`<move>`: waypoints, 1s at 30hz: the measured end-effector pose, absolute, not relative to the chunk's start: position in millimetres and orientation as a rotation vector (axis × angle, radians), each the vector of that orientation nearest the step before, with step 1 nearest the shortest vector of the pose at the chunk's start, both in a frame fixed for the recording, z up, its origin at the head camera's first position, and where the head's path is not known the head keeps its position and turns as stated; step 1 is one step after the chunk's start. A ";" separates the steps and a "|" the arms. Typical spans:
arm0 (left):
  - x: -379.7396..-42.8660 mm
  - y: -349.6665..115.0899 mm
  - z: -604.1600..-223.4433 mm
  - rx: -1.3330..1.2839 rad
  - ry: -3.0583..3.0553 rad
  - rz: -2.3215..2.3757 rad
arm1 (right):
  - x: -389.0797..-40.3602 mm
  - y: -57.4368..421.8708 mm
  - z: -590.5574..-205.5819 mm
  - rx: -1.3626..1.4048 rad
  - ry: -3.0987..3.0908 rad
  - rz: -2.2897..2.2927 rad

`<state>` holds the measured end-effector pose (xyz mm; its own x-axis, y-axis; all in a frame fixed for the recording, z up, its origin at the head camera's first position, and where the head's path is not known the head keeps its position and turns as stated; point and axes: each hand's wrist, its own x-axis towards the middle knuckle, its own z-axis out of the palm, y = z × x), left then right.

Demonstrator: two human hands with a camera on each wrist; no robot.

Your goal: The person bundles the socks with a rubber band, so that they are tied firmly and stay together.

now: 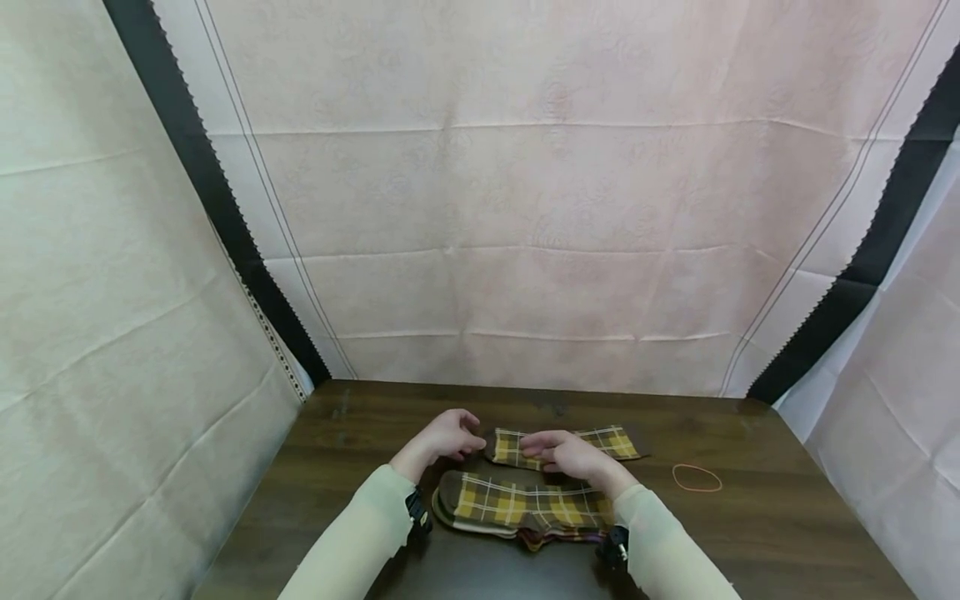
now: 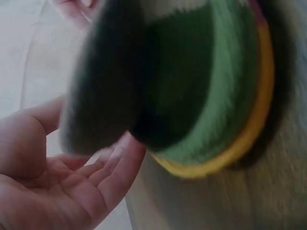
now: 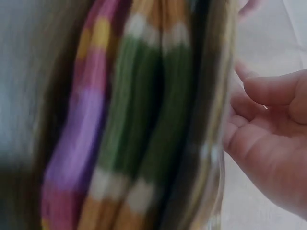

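A pile of folded socks (image 1: 517,504) lies on the table between my forearms, a yellow plaid sock with a dark toe on top. The side views show green (image 2: 230,81), yellow, purple and orange striped knit layers (image 3: 108,115) under it. Beyond the pile lies another yellow plaid sock (image 1: 611,442). My left hand (image 1: 450,435) is beside that sock's left end, fingers loosely bent; whether it touches the fabric is unclear. Over the middle of the same sock hovers or rests my right hand (image 1: 573,458), its fingers extended to the left. Neither hand visibly grips anything.
An orange elastic band (image 1: 697,477) lies on the brown wooden table (image 1: 780,517) to the right. Pale fabric walls (image 1: 540,250) with black edging strips stand behind and on both sides. Each wrist wears a dark strapped device.
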<state>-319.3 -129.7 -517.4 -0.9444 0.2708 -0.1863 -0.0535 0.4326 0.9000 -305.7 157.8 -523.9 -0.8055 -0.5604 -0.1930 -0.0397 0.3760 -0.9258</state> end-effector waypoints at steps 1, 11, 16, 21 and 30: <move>-320.2 -130.7 -518.5 0.179 2.391 1.509 | -305.8 155.1 -524.0 -0.523 2.151 -1.431; -325.4 -144.2 -528.5 0.125 2.415 1.451 | -302.9 138.3 -524.3 -0.554 2.064 -1.462; -326.8 -146.4 -531.9 0.124 2.445 1.430 | -303.3 132.4 -526.1 -0.564 2.078 -1.461; -325.8 -150.5 -534.9 0.124 2.484 1.376 | -303.7 131.7 -530.7 -0.542 2.076 -1.466; -325.1 -151.9 -538.7 0.161 2.530 1.357 | -303.1 136.0 -531.8 -0.553 2.062 -1.499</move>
<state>-325.1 -151.9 -538.7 -0.9586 0.2210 -0.1795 -0.0274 0.5559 0.8308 -303.1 136.0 -531.8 -0.7778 -0.6037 -0.1748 -0.0199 0.3016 -0.9532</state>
